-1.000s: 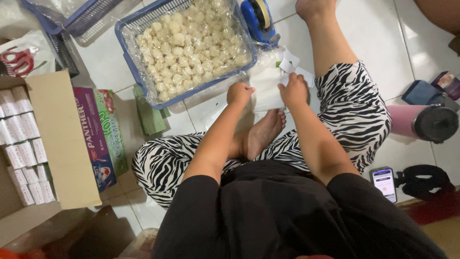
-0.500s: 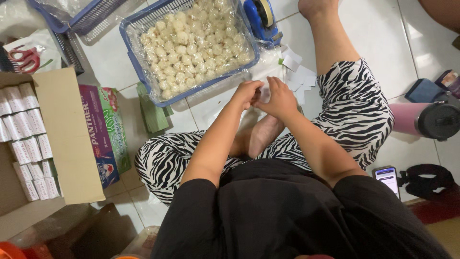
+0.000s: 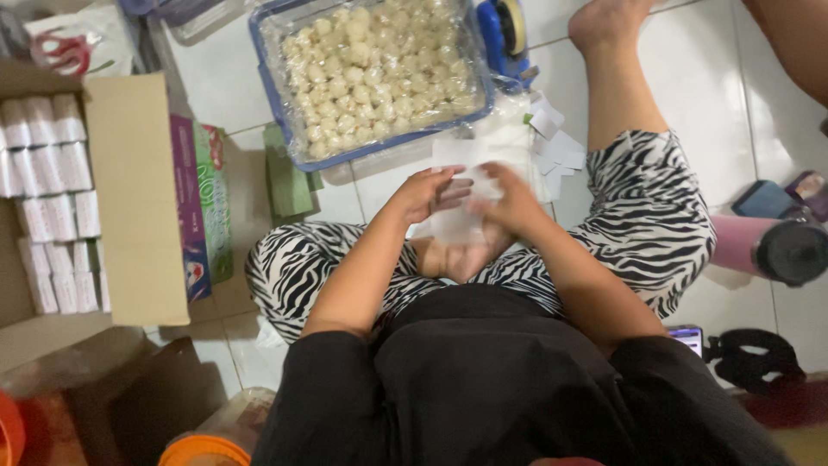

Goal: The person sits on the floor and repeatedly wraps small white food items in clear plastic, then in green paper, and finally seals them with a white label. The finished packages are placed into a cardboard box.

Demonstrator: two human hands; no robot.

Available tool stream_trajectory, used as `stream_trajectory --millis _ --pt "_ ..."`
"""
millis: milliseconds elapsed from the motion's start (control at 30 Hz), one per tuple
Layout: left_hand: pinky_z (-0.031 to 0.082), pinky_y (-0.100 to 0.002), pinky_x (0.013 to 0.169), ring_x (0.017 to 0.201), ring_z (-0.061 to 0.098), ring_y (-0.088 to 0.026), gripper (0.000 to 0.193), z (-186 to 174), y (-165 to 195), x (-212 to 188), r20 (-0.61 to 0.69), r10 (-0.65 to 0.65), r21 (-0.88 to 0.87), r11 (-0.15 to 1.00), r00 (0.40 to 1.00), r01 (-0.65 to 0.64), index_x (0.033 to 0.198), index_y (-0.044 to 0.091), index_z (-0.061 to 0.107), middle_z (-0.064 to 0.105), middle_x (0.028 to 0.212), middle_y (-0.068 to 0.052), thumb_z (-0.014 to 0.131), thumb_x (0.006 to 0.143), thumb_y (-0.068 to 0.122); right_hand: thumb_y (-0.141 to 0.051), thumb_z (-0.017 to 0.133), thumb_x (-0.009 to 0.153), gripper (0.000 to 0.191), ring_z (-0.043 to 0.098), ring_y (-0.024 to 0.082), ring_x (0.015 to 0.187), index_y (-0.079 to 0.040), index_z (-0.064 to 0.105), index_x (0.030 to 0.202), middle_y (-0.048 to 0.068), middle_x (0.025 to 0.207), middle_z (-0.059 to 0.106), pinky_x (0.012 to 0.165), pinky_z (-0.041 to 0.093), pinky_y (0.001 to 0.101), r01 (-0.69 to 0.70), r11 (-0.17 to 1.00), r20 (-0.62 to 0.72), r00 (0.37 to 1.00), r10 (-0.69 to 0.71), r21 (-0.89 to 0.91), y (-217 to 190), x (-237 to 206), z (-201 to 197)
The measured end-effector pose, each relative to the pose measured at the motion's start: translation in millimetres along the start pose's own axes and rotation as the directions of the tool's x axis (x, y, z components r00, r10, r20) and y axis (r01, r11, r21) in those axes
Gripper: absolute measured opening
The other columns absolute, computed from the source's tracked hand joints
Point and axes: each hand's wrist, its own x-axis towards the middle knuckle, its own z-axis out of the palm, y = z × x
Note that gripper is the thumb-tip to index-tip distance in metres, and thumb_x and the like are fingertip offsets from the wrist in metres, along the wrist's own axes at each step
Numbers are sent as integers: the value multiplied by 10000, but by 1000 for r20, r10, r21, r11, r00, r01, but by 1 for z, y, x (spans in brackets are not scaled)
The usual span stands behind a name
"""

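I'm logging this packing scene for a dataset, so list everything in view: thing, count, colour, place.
basket: one, blue rim, clear liner, top centre, full of pale round snacks
tape dispenser: one, blue, right of basket
paper slips: several, white, floor by right knee
cardboard box: one, brown, left, holding rows of white packs
carton: one, purple and green, beside box
scissors: one, red handles, top left
tumbler: one, pink with dark lid, right
phone: one, lit screen, lower right
lid: one, orange, bottom left
clear bag: one, whitish, between both hands
left hand: on the bag's left edge
right hand: on the bag's right edge
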Motion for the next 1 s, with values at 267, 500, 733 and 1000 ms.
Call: stream_trajectory --millis 267,500,733,1000 --pt "593 -426 832 896 679 -229 347 -36 -10 -59 -288 143 -4 989 947 -151 1181 45 683 702 1063 -76 638 1007 342 -351 592 1090 517 671 290 1085 85 585 1367 208 1263 669 939 572 409 -485 454 364 871 330 748 -10 48 74" --pt "508 -318 629 678 598 -178 576 -91 -8 -61 -535 449 437 872 715 -221 900 -29 714 699 795 -96 560 1079 496 -378 418 1046 470 653 292 1166 -96 585 1383 120 1344 659 949 557 434 -692 297 491 693 528 659 -79 88 98" --pt "452 -288 576 654 601 -143 530 -106 21 -70 -528 206 -92 951 824 -297 977 115 632 613 759 -14 411 1030 593 -329 486 1145 385 643 188 1024 -20 604 1341 73 1157 672 906 552 361 398 531 -499 865 54 748 -93 197 47" --pt "515 -296 643 742 647 -148 477 -86 4 -60 -334 288 221 950 897 -222 1088 42 649 678 902 -53 466 1045 481 -10 652 933 444 504 339 1386 -35 647 1376 145 1506 536 1146 428 457 307 347 -19 724 -689 -886 -120 333 139"
